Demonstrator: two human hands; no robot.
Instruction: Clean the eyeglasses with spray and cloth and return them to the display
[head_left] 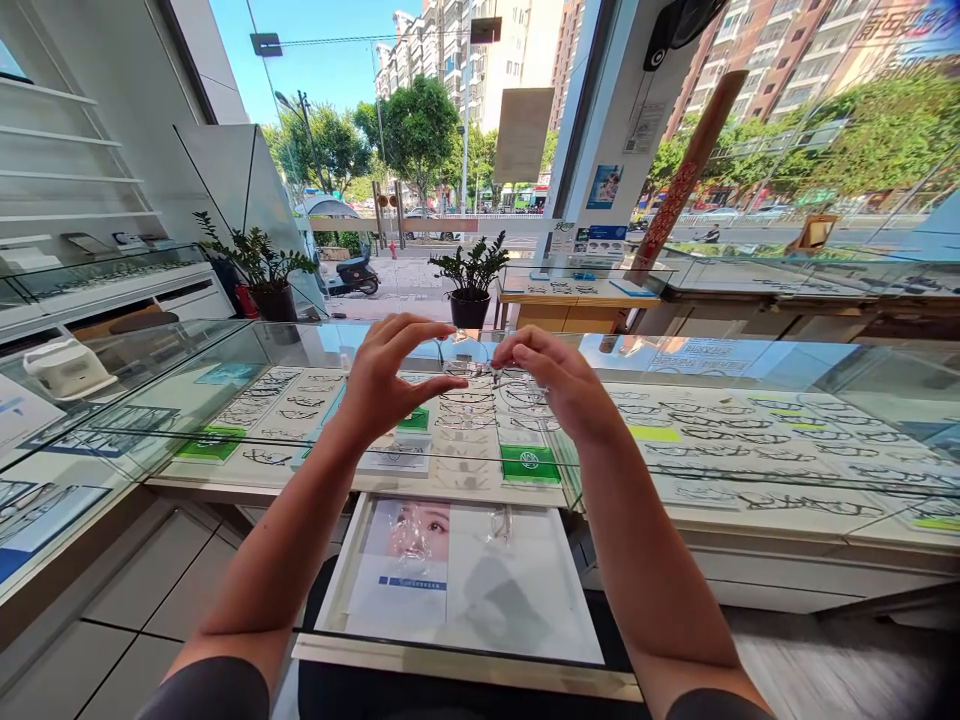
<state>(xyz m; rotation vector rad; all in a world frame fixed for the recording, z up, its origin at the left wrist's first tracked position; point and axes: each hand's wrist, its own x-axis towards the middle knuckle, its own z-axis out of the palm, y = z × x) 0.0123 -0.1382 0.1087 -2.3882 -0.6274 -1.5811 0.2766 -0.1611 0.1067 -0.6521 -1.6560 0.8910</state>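
Note:
A pair of thin-framed eyeglasses is held up above the glass counter, with rows of frames behind it that make its outline hard to follow. My right hand has its fingertips closed at the right side of these eyeglasses. On their left side, my left hand is curved, thumb and fingers spread wide apart around a gap. Below both hands a white drawer is pulled out. It contains a printed sheet with part of a face, some clear plastic, and a small clear item that I cannot make out.
The glass display counter spans the width, with many eyeglass frames inside. Green cards lie among them. Potted plants stand by the window. A white device sits at the left.

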